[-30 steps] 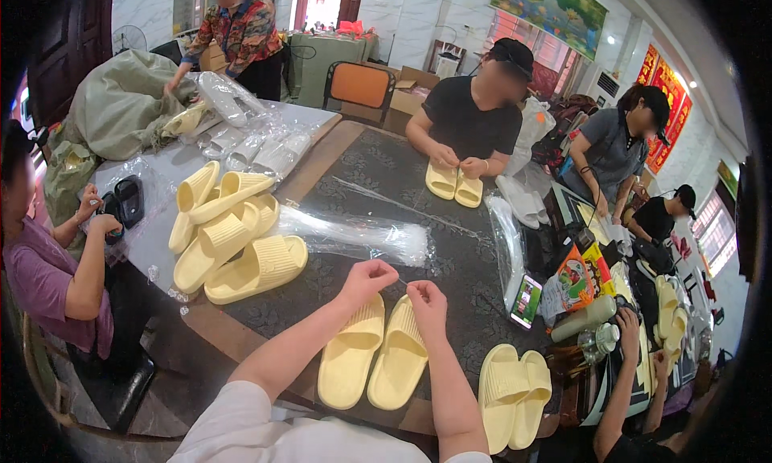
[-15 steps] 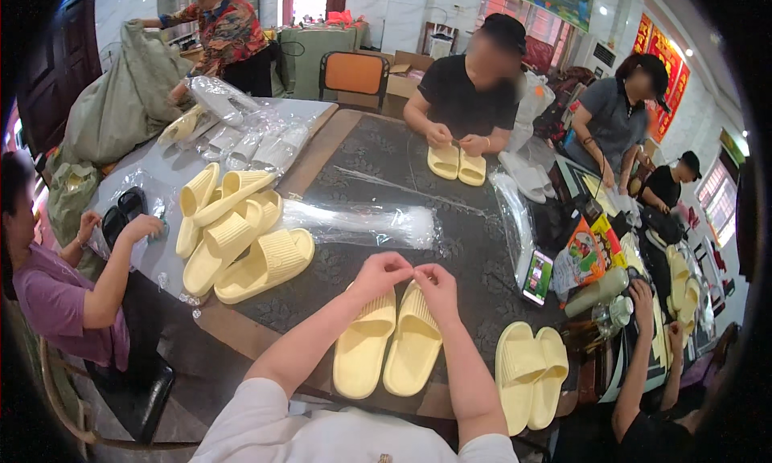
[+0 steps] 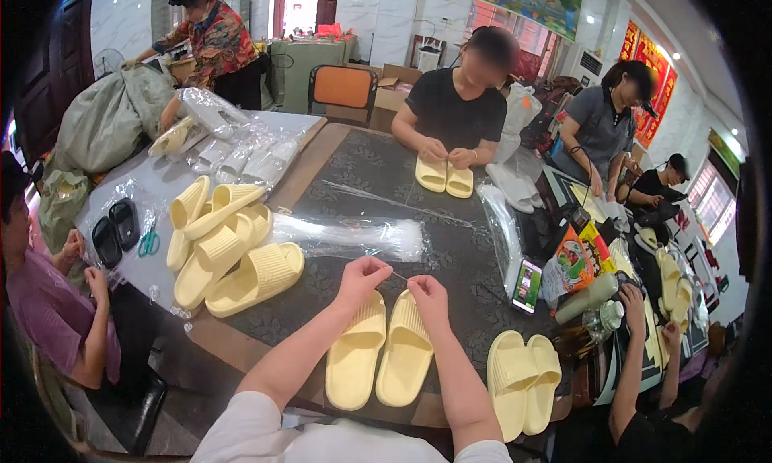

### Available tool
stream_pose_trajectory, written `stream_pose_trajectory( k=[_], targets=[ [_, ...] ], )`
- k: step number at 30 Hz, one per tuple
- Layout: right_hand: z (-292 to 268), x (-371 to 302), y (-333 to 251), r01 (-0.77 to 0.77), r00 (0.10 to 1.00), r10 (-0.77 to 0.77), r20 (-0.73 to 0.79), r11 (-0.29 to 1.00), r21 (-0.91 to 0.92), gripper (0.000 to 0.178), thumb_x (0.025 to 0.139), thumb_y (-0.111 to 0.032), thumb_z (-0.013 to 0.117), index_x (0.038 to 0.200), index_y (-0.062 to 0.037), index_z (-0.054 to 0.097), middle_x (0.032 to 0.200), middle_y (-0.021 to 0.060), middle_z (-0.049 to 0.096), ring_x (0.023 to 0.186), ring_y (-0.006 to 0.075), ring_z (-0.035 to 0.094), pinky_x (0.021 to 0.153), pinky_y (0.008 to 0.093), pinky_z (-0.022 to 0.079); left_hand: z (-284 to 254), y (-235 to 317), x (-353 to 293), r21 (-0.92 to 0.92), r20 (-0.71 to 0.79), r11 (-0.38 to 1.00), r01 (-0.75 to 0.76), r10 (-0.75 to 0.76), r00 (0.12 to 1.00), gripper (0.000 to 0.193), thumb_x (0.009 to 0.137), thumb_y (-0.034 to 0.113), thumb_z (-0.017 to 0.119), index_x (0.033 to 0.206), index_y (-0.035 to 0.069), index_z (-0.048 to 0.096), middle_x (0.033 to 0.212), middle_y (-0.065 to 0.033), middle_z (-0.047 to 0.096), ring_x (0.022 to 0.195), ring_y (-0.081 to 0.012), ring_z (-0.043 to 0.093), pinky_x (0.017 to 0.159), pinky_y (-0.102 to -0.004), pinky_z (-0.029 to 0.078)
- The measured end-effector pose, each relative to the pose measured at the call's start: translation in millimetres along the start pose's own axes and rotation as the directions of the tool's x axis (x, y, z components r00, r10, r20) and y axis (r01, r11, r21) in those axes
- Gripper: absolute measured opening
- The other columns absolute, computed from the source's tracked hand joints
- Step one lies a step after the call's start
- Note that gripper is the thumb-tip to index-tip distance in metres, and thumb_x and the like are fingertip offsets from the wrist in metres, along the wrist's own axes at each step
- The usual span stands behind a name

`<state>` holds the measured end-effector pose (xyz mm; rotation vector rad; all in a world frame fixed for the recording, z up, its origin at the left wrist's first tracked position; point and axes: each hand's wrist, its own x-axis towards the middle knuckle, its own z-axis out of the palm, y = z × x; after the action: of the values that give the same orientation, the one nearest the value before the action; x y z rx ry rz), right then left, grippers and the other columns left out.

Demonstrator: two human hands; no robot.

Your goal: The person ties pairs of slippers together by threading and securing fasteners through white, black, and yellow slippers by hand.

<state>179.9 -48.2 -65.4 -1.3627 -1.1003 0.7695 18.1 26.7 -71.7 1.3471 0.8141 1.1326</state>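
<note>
A pair of pale yellow slide sandals (image 3: 354,362) lies side by side before me, toes pointing away. Above their toe ends, my left hand (image 3: 364,281) and my right hand (image 3: 426,298) each pinch a thin strand (image 3: 398,276), with a short length showing between the fingertips. Whether the strand passes through the sandals is hidden. Past my hands, a clear bag of long thin strands (image 3: 354,236) rests on the dark tabletop. Another yellow pair (image 3: 523,383) sits by my right forearm, and a pile of yellow slides (image 3: 229,246) is at the left.
A phone (image 3: 527,286), a flask (image 3: 587,298) and snack packets (image 3: 575,254) crowd the right side. Wrapped white slides (image 3: 241,153) lie far left, near black slides (image 3: 115,230) and scissors (image 3: 149,243). Across the table a person (image 3: 454,101) handles yellow slides; other people work around.
My hands have moved slightly apart, and the strand now shows between them. The view has shifted a little. The person at the left has drawn their hands back from the black slides.
</note>
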Motion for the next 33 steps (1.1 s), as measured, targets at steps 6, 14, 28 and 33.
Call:
stream_pose_trajectory(
  k=[6, 14, 28, 33],
  targets=[
    [-2.2, 2.9, -0.1, -0.009, 0.995, 0.009, 0.103, 1.0, 0.004, 0.011, 0.086, -0.011, 0.067, 0.092, -0.0017, 0.067, 0.077, -0.0026, 0.062, 0.069, 0.0044, 0.052, 0.064, 0.0208, 0.043, 8.5, 5.2, -3.1, 0.051, 0.25, 0.999, 0.002, -0.014, 0.968, 0.014, 0.081, 0.013, 0.074, 0.088, 0.002, 0.068, 0.079, -0.0024, 0.067, 0.074, -0.0079, 0.06, 0.068, -0.0248, 0.05],
    [-0.5, 4.8, 0.3, -0.045, 0.994, 0.045, 0.104, 0.999, -0.006, 0.01, 0.087, -0.01, 0.066, 0.092, -0.0016, 0.066, 0.08, -0.002, 0.063, 0.07, 0.0052, 0.053, 0.066, 0.0213, 0.044, 0.5, -2.1, 1.2, 0.054, 0.178, 0.998, -0.016, 0.006, 0.984, 0.013, 0.081, 0.014, 0.074, 0.085, 0.003, 0.068, 0.079, 0.0001, 0.066, 0.074, -0.0053, 0.058, 0.068, -0.0228, 0.048],
    [-3.5, 3.8, 1.4, -0.043, 0.998, 0.038, 0.053, 0.995, 0.089, 0.009, 0.087, -0.009, 0.065, 0.092, -0.0012, 0.066, 0.08, -0.0022, 0.062, 0.071, 0.0048, 0.053, 0.066, 0.0206, 0.043, 8.3, 2.6, -1.1, 0.051, 0.147, 0.995, -0.083, 0.075, 0.986, 0.016, 0.081, 0.016, 0.073, 0.088, 0.003, 0.068, 0.075, -0.0003, 0.065, 0.068, -0.0066, 0.057, 0.062, -0.0239, 0.047],
    [-2.6, 0.6, -9.3, -0.069, 0.996, 0.066, 0.067, 0.996, 0.05, 0.009, 0.088, -0.009, 0.065, 0.092, -0.0018, 0.067, 0.08, -0.0026, 0.062, 0.071, 0.0048, 0.054, 0.065, 0.0203, 0.043, 2.5, -1.8, 2.2, -0.006, 0.025, 0.998, -0.069, 0.069, 0.997, 0.014, 0.082, 0.015, 0.072, 0.088, 0.003, 0.068, 0.075, -0.0003, 0.065, 0.068, -0.0063, 0.057, 0.061, -0.0237, 0.046]
  ],
)
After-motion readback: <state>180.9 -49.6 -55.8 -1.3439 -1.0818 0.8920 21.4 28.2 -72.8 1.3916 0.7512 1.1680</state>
